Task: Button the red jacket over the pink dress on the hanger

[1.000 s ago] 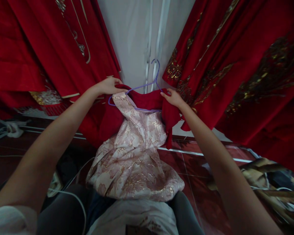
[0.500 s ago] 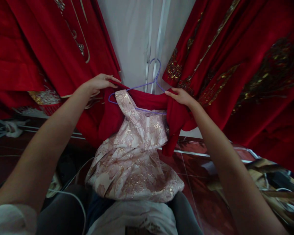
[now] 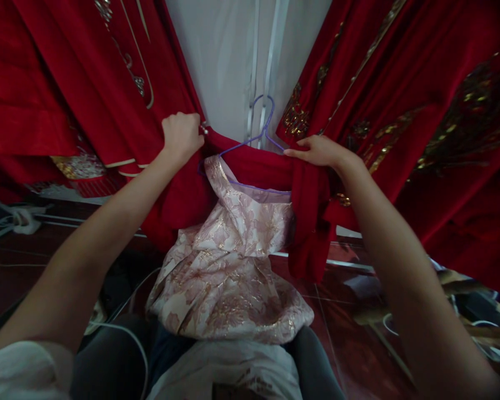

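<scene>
A pink and gold floral dress (image 3: 237,266) lies over my lap, its strap and neckline on a purple hanger (image 3: 267,125). Behind it a red cardigan (image 3: 250,166) spreads along the hanger, with a sleeve hanging down at the right. My left hand (image 3: 182,136) is closed in a fist on the cardigan's left upper part, just above the hanger's left end. At the hanger's right shoulder, my right hand (image 3: 316,151) pinches the cardigan between thumb and fingers. The hanger's right end is hidden under the red cloth.
Red gowns with gold and silver beading hang at the left (image 3: 87,100) and right (image 3: 379,111). Metal rack poles (image 3: 270,55) stand between them before a pale wall. A white cable (image 3: 137,344) crosses my left leg. Clutter (image 3: 479,328) sits on the tiled floor at right.
My left hand has moved right and slightly up, closing into a fist on the cardigan. My right hand has shifted slightly right and up. The dress top and hanging sleeve have moved right.
</scene>
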Motion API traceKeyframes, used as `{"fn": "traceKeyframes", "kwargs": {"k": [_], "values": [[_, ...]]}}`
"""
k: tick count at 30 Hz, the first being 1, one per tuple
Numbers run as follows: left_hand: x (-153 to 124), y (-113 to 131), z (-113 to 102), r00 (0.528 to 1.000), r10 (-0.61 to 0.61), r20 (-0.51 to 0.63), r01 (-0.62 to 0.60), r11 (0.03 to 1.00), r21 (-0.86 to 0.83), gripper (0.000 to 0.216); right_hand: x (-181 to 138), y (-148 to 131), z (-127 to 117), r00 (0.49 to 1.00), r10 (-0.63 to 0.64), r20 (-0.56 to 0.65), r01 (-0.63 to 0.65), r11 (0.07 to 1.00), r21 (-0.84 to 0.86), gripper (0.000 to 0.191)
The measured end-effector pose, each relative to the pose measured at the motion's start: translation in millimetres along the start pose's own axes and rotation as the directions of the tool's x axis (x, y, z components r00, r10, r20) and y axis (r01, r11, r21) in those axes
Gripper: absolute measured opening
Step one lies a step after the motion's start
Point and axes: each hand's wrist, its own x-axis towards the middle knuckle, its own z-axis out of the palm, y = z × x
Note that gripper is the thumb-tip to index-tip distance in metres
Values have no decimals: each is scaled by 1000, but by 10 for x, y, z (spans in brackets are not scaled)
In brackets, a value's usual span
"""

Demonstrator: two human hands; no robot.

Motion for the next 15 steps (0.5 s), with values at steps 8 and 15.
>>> {"fn": "traceKeyframes", "kwargs": {"k": [8,15], "values": [[-237,385,266,961,108,253,-127,990,57,32,-57,-128,56,998,-10,-55,9,1000,-18,37],[-368,595,587,895,319,311,-159,881,-445,34,-129,-251,174,995,1,-98,-4,1000,-30,37]]}}
